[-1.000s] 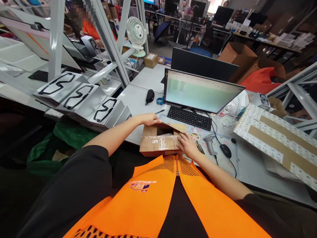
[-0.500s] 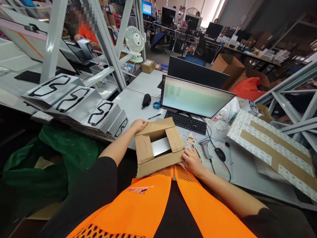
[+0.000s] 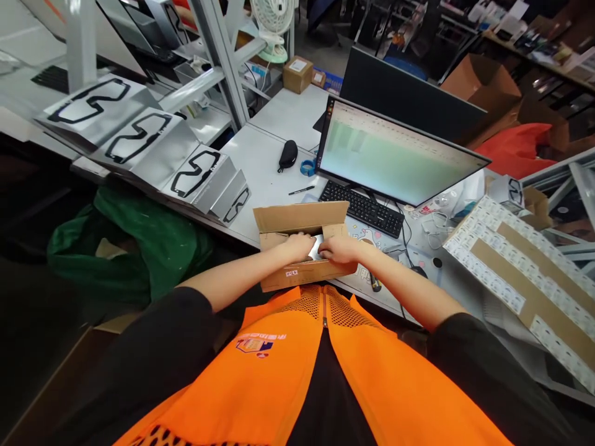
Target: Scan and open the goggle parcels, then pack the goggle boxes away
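Observation:
An open cardboard box (image 3: pixel 328 270) rests at the front edge of the desk against my orange vest, its far flap standing up. Inside it shows a silver-white item (image 3: pixel 316 248), mostly covered by my hands. My left hand (image 3: pixel 298 248) reaches in from the left, fingers curled down at the item's left side. From the right, my right hand (image 3: pixel 338 249) has its thumb and fingers closed at the item's other side. The fingertips of both hands are partly hidden in the box. A tool with a yellow and black handle (image 3: pixel 375 282) lies right of the box.
Several silver boxes (image 3: pixel 139 139) with goggle pictures stand at the left. Behind the cardboard box are a keyboard (image 3: pixel 362 207), a monitor (image 3: pixel 395 152), a pen (image 3: pixel 301 190), a black case (image 3: pixel 288 155) and blue tape (image 3: pixel 307 167). A large patterned carton (image 3: pixel 520 279) leans at the right.
Both hands have moved from the cardboard box's outer edges into its opening. The far flap now stands upright and the box sits turned. The camera view has tipped downward.

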Demonstrator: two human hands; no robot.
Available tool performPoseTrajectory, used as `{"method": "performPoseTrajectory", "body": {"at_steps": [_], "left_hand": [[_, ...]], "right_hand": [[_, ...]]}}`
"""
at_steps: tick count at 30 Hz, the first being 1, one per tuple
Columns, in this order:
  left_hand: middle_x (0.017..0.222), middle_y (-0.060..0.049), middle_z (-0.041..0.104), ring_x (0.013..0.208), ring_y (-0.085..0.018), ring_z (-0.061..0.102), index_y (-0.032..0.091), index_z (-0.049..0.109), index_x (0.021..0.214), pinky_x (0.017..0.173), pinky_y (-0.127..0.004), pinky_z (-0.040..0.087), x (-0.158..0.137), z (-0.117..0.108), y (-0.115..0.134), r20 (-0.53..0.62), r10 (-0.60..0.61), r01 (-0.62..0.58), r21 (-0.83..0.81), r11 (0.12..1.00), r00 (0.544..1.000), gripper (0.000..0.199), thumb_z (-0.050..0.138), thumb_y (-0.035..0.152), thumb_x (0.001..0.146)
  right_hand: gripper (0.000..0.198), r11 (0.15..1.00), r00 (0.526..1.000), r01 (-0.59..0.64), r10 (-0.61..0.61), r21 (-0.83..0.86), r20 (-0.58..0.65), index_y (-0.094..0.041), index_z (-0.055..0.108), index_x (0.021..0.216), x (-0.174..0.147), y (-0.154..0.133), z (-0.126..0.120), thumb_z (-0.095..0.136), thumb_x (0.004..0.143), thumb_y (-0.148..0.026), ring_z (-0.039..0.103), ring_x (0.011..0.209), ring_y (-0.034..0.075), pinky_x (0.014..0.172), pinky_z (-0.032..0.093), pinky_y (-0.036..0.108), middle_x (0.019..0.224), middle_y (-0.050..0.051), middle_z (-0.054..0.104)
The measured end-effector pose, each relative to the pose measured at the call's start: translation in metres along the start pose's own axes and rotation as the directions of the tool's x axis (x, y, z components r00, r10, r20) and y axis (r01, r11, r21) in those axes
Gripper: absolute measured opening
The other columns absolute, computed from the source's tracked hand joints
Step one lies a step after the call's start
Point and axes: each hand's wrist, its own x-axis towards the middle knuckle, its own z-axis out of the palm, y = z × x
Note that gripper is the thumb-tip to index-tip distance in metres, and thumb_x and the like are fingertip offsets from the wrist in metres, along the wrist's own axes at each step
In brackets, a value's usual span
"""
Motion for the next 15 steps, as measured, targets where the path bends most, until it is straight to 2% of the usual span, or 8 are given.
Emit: {"method": "performPoseTrajectory", "body": {"at_steps": [3, 5, 7, 8, 10, 12, 13, 15], "left_hand": [[0.156, -0.029, 0.06, 0.14, -0.049, 0.06, 0.019, 0.054, 0.164, 0.118, -0.064, 0.045, 0.018, 0.016, 0.005, 0.09, -0.086, 0.086, 0.0, 0.996, 0.992, 0.077, 0.077, 0.027, 0.091], [0.161, -0.031, 0.054, 0.145, -0.055, 0.055, 0.023, 0.04, 0.174, 0.121, -0.072, 0.038, 0.03, 0.022, 0.005, 0.177, -0.096, 0.099, -0.011, 0.995, 0.979, 0.113, 0.094, 0.03, 0.074], [0.168, -0.032, 0.044, 0.15, -0.06, 0.046, 0.027, 0.02, 0.18, 0.122, -0.076, 0.034, 0.038, 0.027, 0.008, 0.287, -0.087, 0.094, -0.008, 0.996, 0.954, 0.149, 0.104, 0.038, 0.057], [0.172, -0.033, 0.038, 0.152, -0.062, 0.042, 0.028, 0.011, 0.181, 0.122, -0.077, 0.033, 0.041, 0.03, 0.011, 0.324, -0.089, 0.093, 0.002, 0.996, 0.942, 0.16, 0.106, 0.043, 0.054], [0.175, -0.034, 0.031, 0.154, -0.063, 0.038, 0.027, 0.002, 0.181, 0.121, -0.077, 0.032, 0.045, 0.036, 0.02, 0.311, -0.141, 0.134, 0.045, 0.99, 0.94, 0.156, 0.102, 0.048, 0.062], [0.173, -0.036, 0.032, 0.151, -0.063, 0.042, 0.027, 0.005, 0.181, 0.118, -0.079, 0.031, 0.047, 0.041, 0.032, 0.217, -0.212, 0.196, 0.094, 0.976, 0.953, 0.133, 0.09, 0.039, 0.08], [0.172, -0.036, 0.034, 0.147, -0.063, 0.046, 0.027, 0.007, 0.181, 0.115, -0.08, 0.034, 0.048, 0.043, 0.038, 0.174, -0.223, 0.206, 0.108, 0.972, 0.959, 0.124, 0.084, 0.033, 0.085], [0.166, -0.037, 0.039, 0.138, -0.06, 0.055, 0.026, 0.008, 0.181, 0.107, -0.076, 0.043, 0.048, 0.04, 0.047, 0.138, -0.181, 0.164, 0.124, 0.979, 0.974, 0.12, 0.08, 0.028, 0.086]], "right_hand": [[0.022, 0.982, 0.997, -0.055, 0.045, -0.182, -0.06, -0.023, 0.081, 0.094, -0.026, -0.017, 0.006, 0.062, 0.104, -0.021, 0.072, 0.077, 0.023, 0.07, 0.045, 0.031, 0.091, 0.007, 0.08], [0.023, 0.963, 0.992, -0.11, 0.092, -0.248, -0.082, -0.022, 0.078, 0.097, -0.051, -0.022, 0.007, 0.058, 0.107, -0.025, 0.072, 0.081, 0.024, 0.069, 0.044, 0.032, 0.095, 0.01, 0.078], [0.02, 0.95, 0.971, -0.191, 0.146, -0.246, -0.19, -0.021, 0.076, 0.103, -0.075, -0.017, 0.008, 0.061, 0.108, -0.032, 0.071, 0.089, 0.026, 0.07, 0.045, 0.032, 0.105, 0.012, 0.076], [0.02, 0.945, 0.946, -0.243, 0.182, -0.217, -0.267, -0.021, 0.075, 0.105, -0.087, -0.01, 0.008, 0.062, 0.107, -0.036, 0.071, 0.094, 0.027, 0.071, 0.047, 0.033, 0.11, 0.013, 0.074], [0.021, 0.931, 0.873, -0.348, 0.28, -0.108, -0.4, -0.022, 0.075, 0.109, -0.108, 0.009, 0.012, 0.062, 0.107, -0.039, 0.069, 0.1, 0.028, 0.076, 0.051, 0.033, 0.116, 0.013, 0.07], [0.022, 0.918, 0.802, -0.391, 0.372, 0.06, -0.467, -0.022, 0.075, 0.112, -0.126, 0.03, 0.02, 0.064, 0.105, -0.04, 0.069, 0.103, 0.027, 0.084, 0.055, 0.036, 0.117, 0.012, 0.068], [0.025, 0.915, 0.776, -0.375, 0.399, 0.151, -0.489, -0.022, 0.075, 0.116, -0.132, 0.039, 0.025, 0.066, 0.103, -0.041, 0.069, 0.105, 0.028, 0.089, 0.057, 0.038, 0.119, 0.012, 0.068], [0.039, 0.9, 0.713, -0.305, 0.432, 0.311, -0.552, -0.022, 0.072, 0.131, -0.141, 0.053, 0.038, 0.069, 0.099, -0.045, 0.068, 0.116, 0.03, 0.101, 0.057, 0.042, 0.129, 0.013, 0.065]]}}
